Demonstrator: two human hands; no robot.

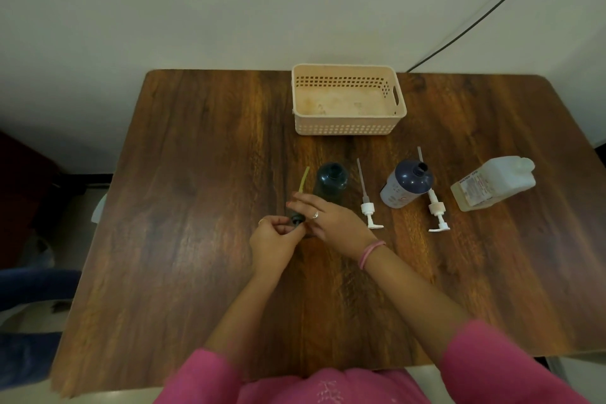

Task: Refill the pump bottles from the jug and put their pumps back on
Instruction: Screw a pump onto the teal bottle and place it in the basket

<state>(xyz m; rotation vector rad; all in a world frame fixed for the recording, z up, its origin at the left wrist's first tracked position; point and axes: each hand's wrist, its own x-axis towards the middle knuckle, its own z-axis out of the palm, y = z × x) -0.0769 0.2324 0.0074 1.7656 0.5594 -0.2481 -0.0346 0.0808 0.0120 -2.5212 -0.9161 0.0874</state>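
A dark pump (296,219) with a yellow-green dip tube (304,179) is at the table's middle. My left hand (273,241) grips its head from the near side. My right hand (333,221) reaches in from the right, its fingers laid over the pump's collar and its thumb hidden. Just behind my right hand stands a dark bottle (330,181), upright with an open neck. A second open bottle (406,184), dark-topped with a pale label, stands to the right. Two white pumps (369,207) (436,208) lie flat beside it. The translucent jug (492,183) sits at the far right.
A cream perforated basket (347,128) stands at the back of the wooden table (196,207), against the wall. A black cable (475,23) runs down the wall behind the table's right rear corner. Blue furniture shows past the table's left edge.
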